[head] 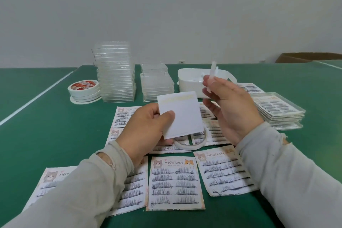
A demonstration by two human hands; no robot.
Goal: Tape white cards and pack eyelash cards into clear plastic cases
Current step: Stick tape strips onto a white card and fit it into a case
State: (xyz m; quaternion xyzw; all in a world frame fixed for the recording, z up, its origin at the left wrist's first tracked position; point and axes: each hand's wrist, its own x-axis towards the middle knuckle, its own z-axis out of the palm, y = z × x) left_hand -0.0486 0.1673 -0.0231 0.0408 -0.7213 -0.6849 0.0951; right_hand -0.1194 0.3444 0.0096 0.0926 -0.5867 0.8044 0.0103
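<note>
My left hand (146, 131) pinches a white card (182, 114) by its lower left corner and holds it upright above the table. A pale strip of tape runs along the card's top edge. My right hand (227, 109) pinches a thin translucent strip of tape backing (212, 72) that points upward, just right of the card. A loose tape roll (190, 144) lies flat under the card. Several eyelash cards (174, 181) lie spread across the green table (55, 126). Empty clear plastic cases (115, 74) stand stacked at the back.
A stack of tape rolls (84, 90) sits at the back left. A shorter stack of clear cases (157, 85) and a white bin (192, 81) stand behind the card. Packed cases (279, 111) are piled at the right. A cardboard box (311, 57) shows at the far right.
</note>
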